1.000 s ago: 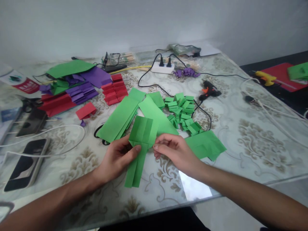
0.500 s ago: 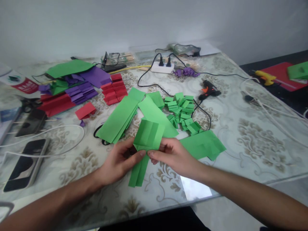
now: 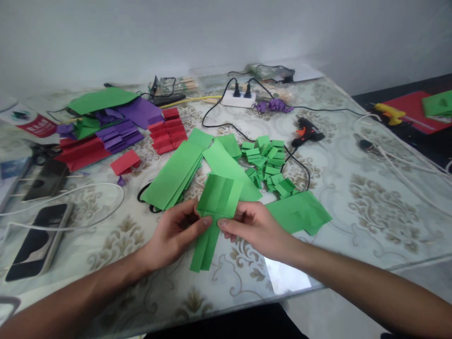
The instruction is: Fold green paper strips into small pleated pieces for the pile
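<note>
Between my two hands is a creased piece of green paper (image 3: 218, 195), its wide part on top and a narrower folded strip hanging below. My left hand (image 3: 181, 230) pinches its left edge, thumb on the near face. On the opposite edge my right hand (image 3: 252, 223) grips it with thumb and bent fingers; the fingertips behind the paper are hidden. Just beyond lie a stack of green paper strips (image 3: 176, 172) and a single green strip (image 3: 235, 172). A pile of small folded green pieces (image 3: 266, 160) is to the right, above a flat green sheet (image 3: 300, 212).
A black glue gun (image 3: 306, 132) lies at right, its cord looping near the green pieces. Behind stands a white power strip (image 3: 238, 99). Folded red paper (image 3: 167, 132) and purple paper (image 3: 120, 136) lie at back left. A phone (image 3: 37, 242) and white cable occupy the left side.
The held green paper has shifted very slightly up and to the right, with both hands still on it. Everything else on the table stays where it was.
</note>
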`<state>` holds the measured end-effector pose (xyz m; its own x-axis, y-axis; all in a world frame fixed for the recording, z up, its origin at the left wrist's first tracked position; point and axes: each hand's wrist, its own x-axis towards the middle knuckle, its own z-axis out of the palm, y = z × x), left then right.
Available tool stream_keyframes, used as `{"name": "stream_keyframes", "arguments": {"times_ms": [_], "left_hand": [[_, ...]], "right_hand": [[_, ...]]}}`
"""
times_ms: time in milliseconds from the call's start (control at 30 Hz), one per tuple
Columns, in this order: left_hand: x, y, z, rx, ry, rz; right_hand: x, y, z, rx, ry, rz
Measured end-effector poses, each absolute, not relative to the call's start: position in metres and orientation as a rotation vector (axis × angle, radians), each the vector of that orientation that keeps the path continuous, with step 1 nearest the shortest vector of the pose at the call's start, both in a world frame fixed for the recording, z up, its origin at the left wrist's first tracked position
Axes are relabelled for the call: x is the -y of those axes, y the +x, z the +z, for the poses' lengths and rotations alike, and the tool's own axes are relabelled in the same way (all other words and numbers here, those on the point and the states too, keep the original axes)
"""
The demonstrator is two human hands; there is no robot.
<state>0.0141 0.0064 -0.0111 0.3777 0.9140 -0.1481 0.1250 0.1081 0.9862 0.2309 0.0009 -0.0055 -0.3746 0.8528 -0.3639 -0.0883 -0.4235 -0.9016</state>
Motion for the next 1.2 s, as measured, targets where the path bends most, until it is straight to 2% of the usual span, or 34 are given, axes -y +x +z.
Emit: {"name": "stream_keyframes", "arguments": {"times_ms": [400, 733, 867, 967, 1100, 1200], "left_hand": [[-0.005, 0.012, -0.020, -0.965, 1.398, 0.600], [-0.010, 0.014, -0.007, -0.954, 1.584, 0.666], [-0.003, 0.013, -0.018, -0.973, 1.482, 0.945], [0.001, 0.008, -0.026, -0.977, 1.650, 1.063], [-0.001, 0.003, -0.025, -0.987, 2.004, 0.907], [-0.002, 0.004, -0.021, -1.020, 2.061, 0.842]], "right_hand": [[0.005, 0.228, -0.018, 1.165, -1.127, 1.811], [0.002, 0.227, -0.016, 1.071, -1.022, 1.887], [0.001, 0.227, -0.018, 1.010, -0.990, 1.897], [0.001, 0.228, -0.020, 1.020, -1.055, 1.868], [0.002, 0.230, -0.022, 1.064, -1.120, 1.826], [0.002, 0.229, -0.023, 1.090, -1.117, 1.816]]}}
